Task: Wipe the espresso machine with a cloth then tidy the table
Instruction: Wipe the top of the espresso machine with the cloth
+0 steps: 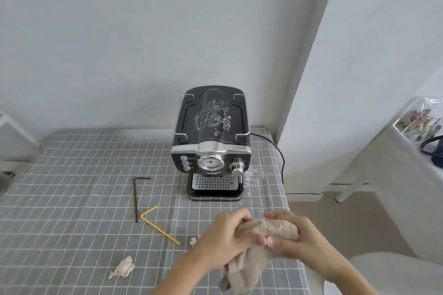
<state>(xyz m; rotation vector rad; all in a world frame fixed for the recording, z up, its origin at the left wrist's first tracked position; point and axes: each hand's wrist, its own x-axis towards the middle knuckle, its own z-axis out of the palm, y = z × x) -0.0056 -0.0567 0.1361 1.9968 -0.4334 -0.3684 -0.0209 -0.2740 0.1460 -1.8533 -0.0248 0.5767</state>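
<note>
nearest, the left hand and right hand both clutch the bunched beige cloth in front of the espresso machine. wiping looks not yet begun. left of the machine, two straws and paper scraps await tidying.

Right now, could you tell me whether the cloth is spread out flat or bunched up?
Bunched up: the cloth is gathered between the left hand and right hand, one end hanging crumpled.
</note>
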